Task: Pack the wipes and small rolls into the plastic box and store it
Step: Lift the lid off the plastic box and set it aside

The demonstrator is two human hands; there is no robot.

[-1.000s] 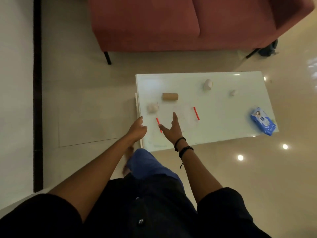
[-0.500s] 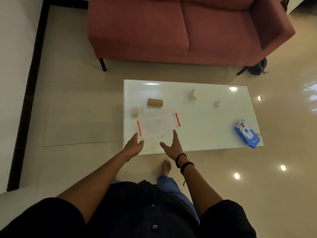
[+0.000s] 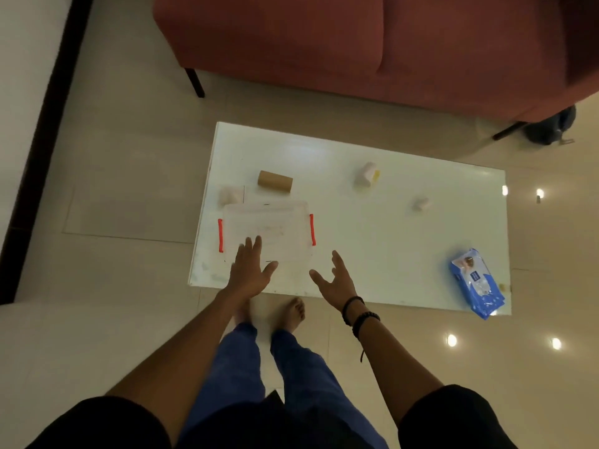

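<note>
Since a moment ago: both hands have come forward from the counter's near edge, so that the left one now overlaps the near part of the lid; the view has also swung, so the counter sits more slanted in frame.
Left hand: spread flat, fingers reaching over the near-left part of the plastic box; whether it presses on the lid or hovers above it cannot be told.
Right hand: open, fingers loosely splayed, holding nothing, just off the box's near-right corner.
Plastic box: clear, lid on, red latches at its left and right ends, lying flat at the near-left of the white counter.
Things to pack: blue wipes pack at the near-right corner, well apart from the box; brown cardboard roll just beyond the box; a white roll near its far-left corner; another white roll and a small white one toward the middle.
Step in hand: by my reading, opening the box, since nothing is packed yet.
Doing it well: take one red latch with each hand and release both ends before lifting, so the lid comes up level.
Care: the box looks light and the top glossy, so steady it or it may slide toward the edge.
Lid: set it down on bare counter beside the box, clear of the rolls.
</note>
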